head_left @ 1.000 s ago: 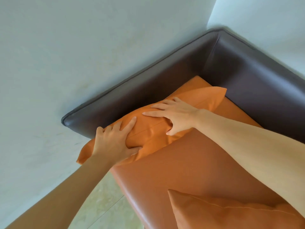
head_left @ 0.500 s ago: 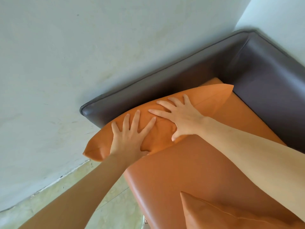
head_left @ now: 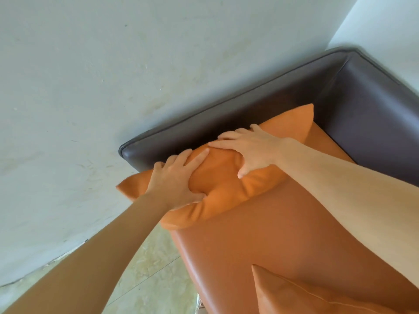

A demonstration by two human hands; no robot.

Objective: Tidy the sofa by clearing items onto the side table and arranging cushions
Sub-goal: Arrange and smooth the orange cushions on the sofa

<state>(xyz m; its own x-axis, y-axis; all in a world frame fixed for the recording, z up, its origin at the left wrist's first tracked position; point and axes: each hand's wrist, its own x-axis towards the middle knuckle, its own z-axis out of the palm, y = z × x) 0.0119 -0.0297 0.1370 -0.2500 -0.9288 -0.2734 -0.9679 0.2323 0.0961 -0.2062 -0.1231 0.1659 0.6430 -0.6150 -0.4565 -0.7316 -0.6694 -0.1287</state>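
Pressing down on one cushion, you stand over a single sofa (head_left: 260, 241) with an orange seat and a dark backrest (head_left: 226, 123) along the pale wall (head_left: 113, 75); the tiled floor (head_left: 145, 268) shows past its open left end. You have two orange cushions in view: the cushion (head_left: 226, 189) under your hands lies at that left end against the backrest, and a second cushion (head_left: 306, 295) shows at the bottom edge, only partly in frame. Your left hand (head_left: 174, 182) grips the cushion, thumb and fingers dug into the stuffing; your right hand (head_left: 251, 148) presses on it with fingers spread, grasping nothing. The risk, as I judge it, lies at the left corner, which overhangs the seat edge: push harder leftward and the cushion could slide off onto the floor. No side table and no loose items are in view.
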